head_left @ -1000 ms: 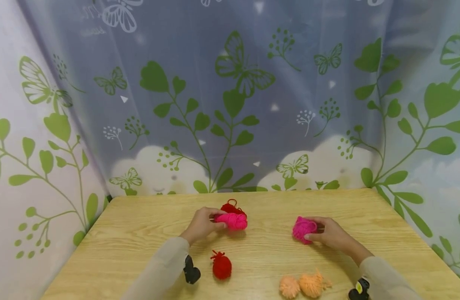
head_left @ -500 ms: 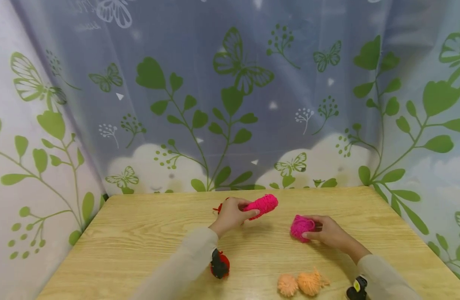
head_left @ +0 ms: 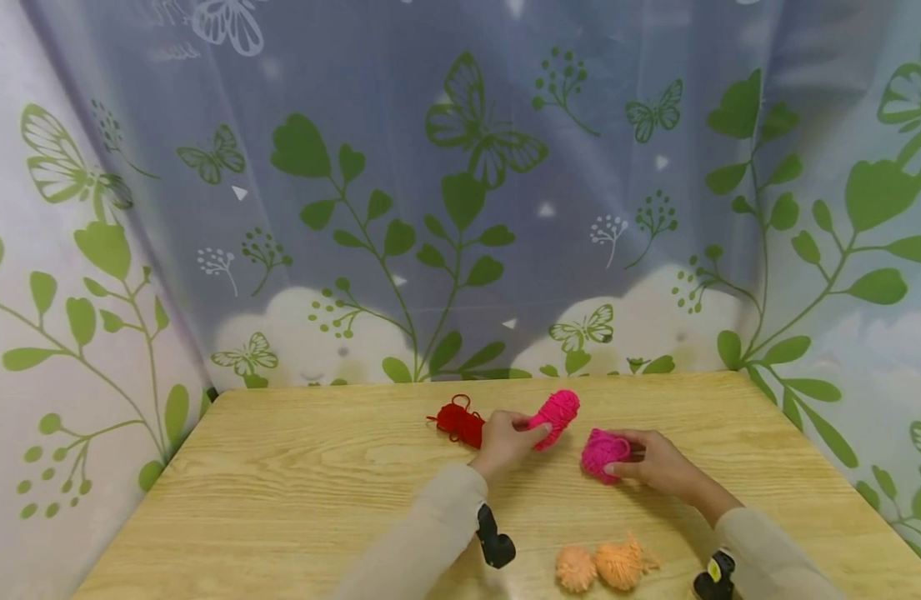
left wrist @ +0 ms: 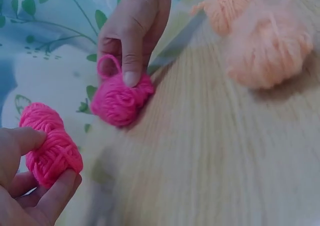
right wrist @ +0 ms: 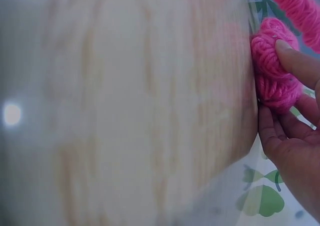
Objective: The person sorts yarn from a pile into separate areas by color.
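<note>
Seen from the head camera, a person in pale sleeves works at a wooden table [head_left: 280, 500] backed by a leaf-and-butterfly curtain [head_left: 460, 208]. The left hand [head_left: 505, 442] is raised a little off the tabletop, its thumb and fingers curled round one end of an oblong pink skein [head_left: 556, 415] that tilts up and away toward the right hand. The right hand [head_left: 655, 462] rests on the table just beside it, fingers and thumb wrapped round a rounder pink yarn ball [head_left: 603, 454]; the two pink bundles sit near each other without touching. A red yarn bundle [head_left: 460, 421] lies on the table just beyond the left hand, on its outer side. Two orange pom-poms [head_left: 603, 567] lie side by side nearer the person, between the two forearms and closer to the right wrist. From the left wrist camera, the left hand [left wrist: 25, 186] pinches the pink skein [left wrist: 50, 146] between thumb and fingertips, while across from it the right hand [left wrist: 135, 31] presses its thumb onto the pink yarn ball [left wrist: 117, 101]; the orange pom-poms [left wrist: 265, 41] sit blurred at the upper right. From the right wrist camera, the right hand [right wrist: 295, 131] cups the pink yarn ball [right wrist: 272, 66] against the table's far edge, thumb on top, with the pink skein [right wrist: 300, 11] just above it; the tabletop is blurred.
</note>
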Demonstrator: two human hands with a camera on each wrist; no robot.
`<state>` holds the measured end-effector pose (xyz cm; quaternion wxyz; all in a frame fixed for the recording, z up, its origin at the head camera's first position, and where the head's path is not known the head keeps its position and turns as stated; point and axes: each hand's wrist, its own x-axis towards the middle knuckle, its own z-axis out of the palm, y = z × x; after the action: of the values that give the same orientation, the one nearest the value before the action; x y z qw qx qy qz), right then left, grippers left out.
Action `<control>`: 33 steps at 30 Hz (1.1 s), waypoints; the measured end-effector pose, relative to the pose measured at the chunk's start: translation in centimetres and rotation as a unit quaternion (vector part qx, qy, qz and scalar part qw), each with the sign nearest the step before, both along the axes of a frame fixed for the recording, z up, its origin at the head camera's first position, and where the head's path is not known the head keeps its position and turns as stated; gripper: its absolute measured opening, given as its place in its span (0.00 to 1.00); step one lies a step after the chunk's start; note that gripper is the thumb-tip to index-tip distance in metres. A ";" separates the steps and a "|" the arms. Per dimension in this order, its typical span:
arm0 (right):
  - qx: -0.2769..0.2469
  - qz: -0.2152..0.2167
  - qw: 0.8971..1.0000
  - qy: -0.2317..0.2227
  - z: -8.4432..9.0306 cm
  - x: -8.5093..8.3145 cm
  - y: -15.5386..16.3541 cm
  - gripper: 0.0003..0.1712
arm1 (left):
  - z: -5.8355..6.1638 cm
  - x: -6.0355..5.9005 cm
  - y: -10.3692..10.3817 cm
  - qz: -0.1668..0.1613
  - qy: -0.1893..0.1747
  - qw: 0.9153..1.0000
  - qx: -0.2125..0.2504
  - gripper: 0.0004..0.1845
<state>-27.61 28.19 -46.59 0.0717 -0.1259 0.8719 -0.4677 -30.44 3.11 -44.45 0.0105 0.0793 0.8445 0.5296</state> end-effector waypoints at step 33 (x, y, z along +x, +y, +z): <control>0.019 -0.002 1.000 0.022 -0.2 0.0 -0.1 0.35 | -2.9 1.9 3.6 0.029 0.025 0.998 -0.049 0.13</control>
<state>-27.64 28.10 -46.76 0.0543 -0.1329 0.8821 -0.4486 -28.54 6.73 -47.40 -0.0222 0.0678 0.8711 0.4858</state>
